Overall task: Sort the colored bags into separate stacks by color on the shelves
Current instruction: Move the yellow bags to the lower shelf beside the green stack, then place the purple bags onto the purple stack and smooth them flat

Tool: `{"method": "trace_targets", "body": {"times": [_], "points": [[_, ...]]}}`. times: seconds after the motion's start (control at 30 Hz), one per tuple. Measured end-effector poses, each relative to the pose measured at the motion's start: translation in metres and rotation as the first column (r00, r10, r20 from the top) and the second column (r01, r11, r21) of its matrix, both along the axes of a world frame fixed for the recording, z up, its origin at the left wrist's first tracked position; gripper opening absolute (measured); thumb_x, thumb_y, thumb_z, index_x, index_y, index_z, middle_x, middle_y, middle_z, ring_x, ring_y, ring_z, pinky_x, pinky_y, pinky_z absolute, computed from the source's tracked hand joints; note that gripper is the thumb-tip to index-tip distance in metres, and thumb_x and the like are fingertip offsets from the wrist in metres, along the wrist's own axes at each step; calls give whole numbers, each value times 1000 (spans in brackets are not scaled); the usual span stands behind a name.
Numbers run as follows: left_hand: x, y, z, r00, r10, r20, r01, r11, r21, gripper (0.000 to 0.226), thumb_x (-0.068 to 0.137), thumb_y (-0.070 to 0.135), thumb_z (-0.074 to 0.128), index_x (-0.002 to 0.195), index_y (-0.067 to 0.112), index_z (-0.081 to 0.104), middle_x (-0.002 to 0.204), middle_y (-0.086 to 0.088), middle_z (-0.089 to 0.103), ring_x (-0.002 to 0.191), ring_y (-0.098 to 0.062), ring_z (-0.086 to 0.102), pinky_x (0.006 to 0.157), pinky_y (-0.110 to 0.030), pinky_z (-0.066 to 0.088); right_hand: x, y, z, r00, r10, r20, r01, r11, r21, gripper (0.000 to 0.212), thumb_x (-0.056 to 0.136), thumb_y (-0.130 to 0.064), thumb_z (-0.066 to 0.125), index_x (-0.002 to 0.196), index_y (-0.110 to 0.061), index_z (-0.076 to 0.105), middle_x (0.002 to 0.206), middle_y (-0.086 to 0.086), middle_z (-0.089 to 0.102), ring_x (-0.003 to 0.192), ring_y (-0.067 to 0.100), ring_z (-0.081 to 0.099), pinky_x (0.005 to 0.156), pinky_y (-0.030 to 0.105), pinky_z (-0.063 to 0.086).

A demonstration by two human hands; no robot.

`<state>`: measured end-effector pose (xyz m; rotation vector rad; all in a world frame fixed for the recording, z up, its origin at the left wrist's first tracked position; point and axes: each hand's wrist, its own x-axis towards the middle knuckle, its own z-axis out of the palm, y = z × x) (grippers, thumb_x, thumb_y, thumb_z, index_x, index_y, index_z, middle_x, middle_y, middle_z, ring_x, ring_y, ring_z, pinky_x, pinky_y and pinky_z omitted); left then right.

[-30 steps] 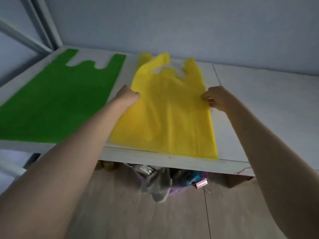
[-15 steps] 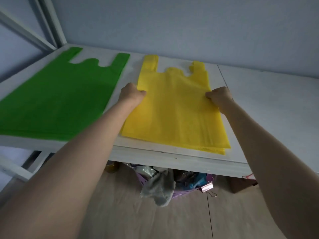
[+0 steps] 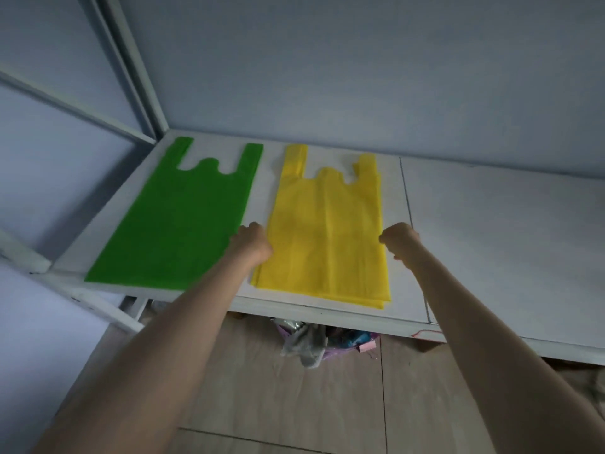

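A white shelf [image 3: 491, 231] is carrying a green bag stack [image 3: 183, 217] beside a yellow bag stack [image 3: 327, 231]. Left hand [image 3: 250, 242] and right hand [image 3: 400, 240], both curled, are flanking the yellow edges; any grip is unclear. Seemingly placing; next, fetching another bag.

Fingers of both hands [image 3: 252, 240] hidden.

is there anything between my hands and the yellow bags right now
Nothing visible. The left hand and right hand sit at the two side edges of the yellow bags, which lie flat on the shelf beside the green bags.
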<state>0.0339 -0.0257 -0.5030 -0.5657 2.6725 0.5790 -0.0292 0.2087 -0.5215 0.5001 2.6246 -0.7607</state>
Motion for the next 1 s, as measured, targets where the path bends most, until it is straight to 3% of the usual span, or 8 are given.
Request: {"method": "trace_targets", "body": {"times": [0.1,0.17,0.27,0.33,0.47,0.63,0.73,1.0], "points": [[28,13,66,998,-54,19,52,996,65,36,96,10,44,130,-3,43,132,-19,50,118,-32,53,81,-33,43,37,-9,62,992,121,33,-121,993,-8,33,93,-2,40,121,5,55,101,17,55,93,25,54,56,24,37],[48,24,108,996,-89,11,88,993,75,37,96,9,43,130,-4,42,133,-20,48,119,-33,52,84,-35,44,65,-13,107,988,151,30,-149,986,-71,35,95,-5,38,124,5,54,108,20,55,92,22,46,63,23,37],[80,40,167,986,-163,23,161,985,67,32,95,7,42,125,-4,44,129,-22,50,116,-35,53,90,-41,46,104,-13,172,979,204,-2,-204,976,-71,34,94,-3,39,122,6,56,126,23,57,94,25,50,54,16,29],[97,50,203,977,-210,21,209,977,49,32,94,6,42,125,-3,44,129,-21,49,116,-36,53,92,-43,46,125,-13,208,974,222,-40,-225,970,-89,33,91,2,40,117,6,59,123,24,59,89,24,50,57,24,38],[137,64,292,950,-309,-33,309,951,-13,38,96,10,42,132,0,41,135,-18,46,122,-34,49,99,-43,44,172,-9,294,970,222,-103,-230,970,-78,36,87,2,41,113,-8,63,126,15,56,92,24,56,78,35,47],[186,61,374,919,-379,-111,376,925,-48,34,97,13,43,128,1,45,131,-14,51,117,-29,54,97,-43,48,234,-6,382,947,294,-129,-301,953,-30,37,87,1,39,112,-13,63,126,11,55,103,30,61,72,30,45],[207,60,421,910,-394,-128,389,919,-60,36,97,13,44,131,2,45,132,-13,51,117,-28,54,98,-41,47,261,-2,424,929,325,-174,-327,945,22,35,87,1,42,112,-13,63,125,12,54,107,30,59,82,33,49],[192,62,516,842,-487,-232,422,862,-280,36,95,9,39,131,3,45,136,-15,47,125,-30,47,97,-39,42,244,6,519,878,341,-337,-318,940,124,31,86,-2,47,111,-12,63,126,12,55,113,28,55,85,28,43]]}}
